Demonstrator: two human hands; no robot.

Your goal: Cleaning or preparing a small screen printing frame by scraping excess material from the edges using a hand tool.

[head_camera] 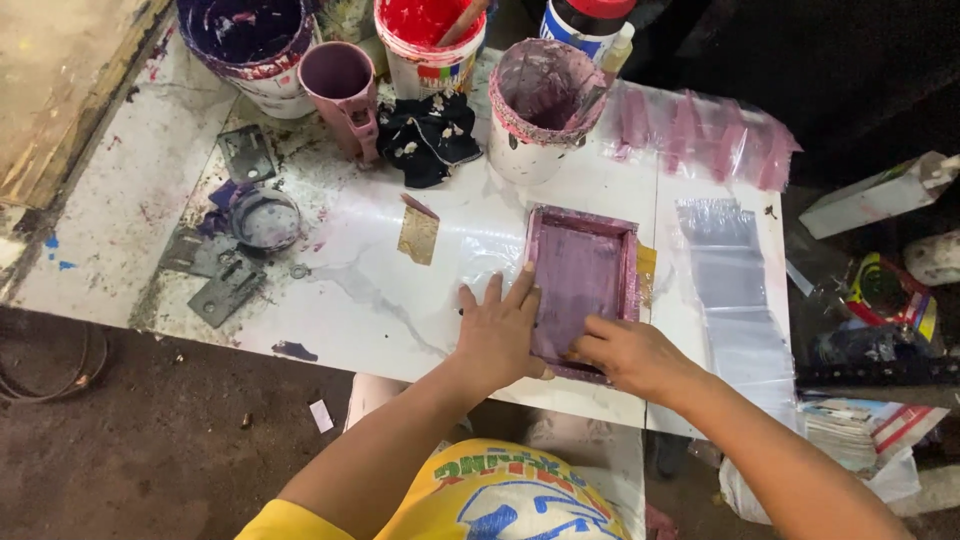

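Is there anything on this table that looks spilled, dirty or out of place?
Yes. Purple paint stains smear the white table near the metal brackets. A paint-spotted black rag lies crumpled between the buckets. Both hands, left hand and right hand, press on the purple-stained frame.

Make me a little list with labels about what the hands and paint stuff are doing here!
Left hand: flat on the left edge of the purple-stained rectangular printing frame
Right hand: pressing inside the frame's near edge
Surface: white marble-look table, paint-smeared
Behind the frame: purple-crusted white pot, red paint bucket, mauve plastic mug, black stained rag
Right of the frame: stack of clear plastic bags
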